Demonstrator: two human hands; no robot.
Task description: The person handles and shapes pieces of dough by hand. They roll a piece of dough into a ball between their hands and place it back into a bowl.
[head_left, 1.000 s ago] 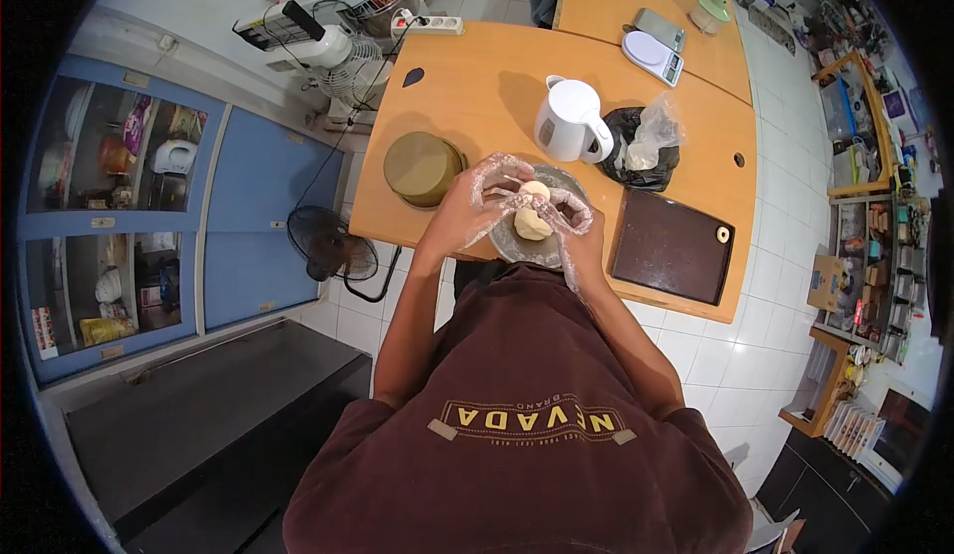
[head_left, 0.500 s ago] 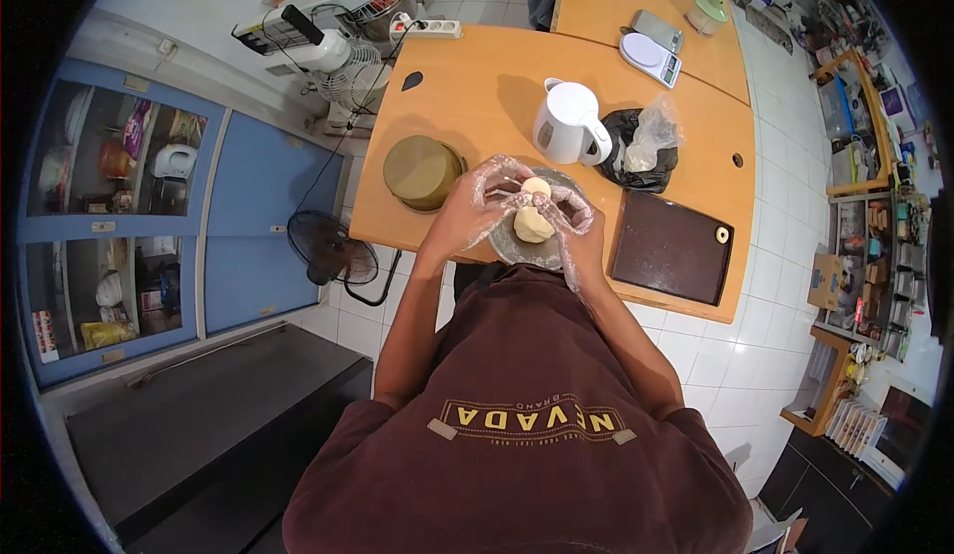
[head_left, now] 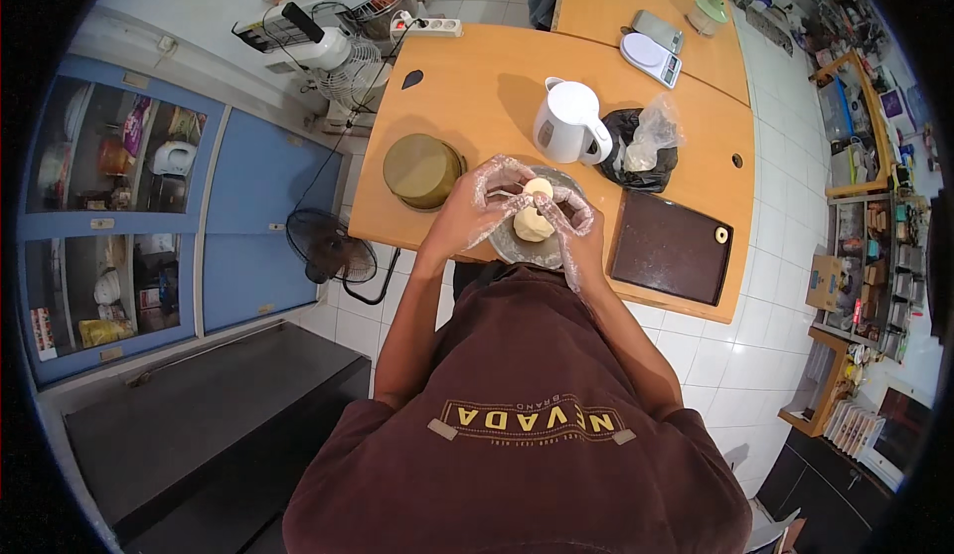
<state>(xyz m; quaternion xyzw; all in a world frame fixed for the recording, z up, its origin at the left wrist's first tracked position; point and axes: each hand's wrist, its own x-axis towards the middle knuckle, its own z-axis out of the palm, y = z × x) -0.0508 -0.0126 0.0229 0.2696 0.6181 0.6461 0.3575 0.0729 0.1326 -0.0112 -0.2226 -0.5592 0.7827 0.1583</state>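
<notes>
Between the fingertips of both floury hands is a small round piece of pale dough [head_left: 538,187]. My left hand [head_left: 483,202] curls in from the left and pinches its side. From the right, my right hand [head_left: 577,223] has its thumb and fingers closed on the same piece. Just below them a larger lump of dough [head_left: 534,224] sits in a flour-dusted round metal bowl [head_left: 509,247], partly covered by my hands. On the dark baking tray [head_left: 664,246] at the right lies one small ring of dough [head_left: 721,235].
A white electric kettle [head_left: 568,122] stands beyond the bowl, beside a black plastic bag [head_left: 626,161]. Left of my hands is a round olive-coloured container [head_left: 421,171]. White scales [head_left: 651,57] stand farther back on the wooden table [head_left: 467,77]. A black fan [head_left: 333,246] is by the table's left edge.
My hands stay in nearly the same place, with the fingers shifting slightly around the small piece of dough. Everything else looks unmoved.
</notes>
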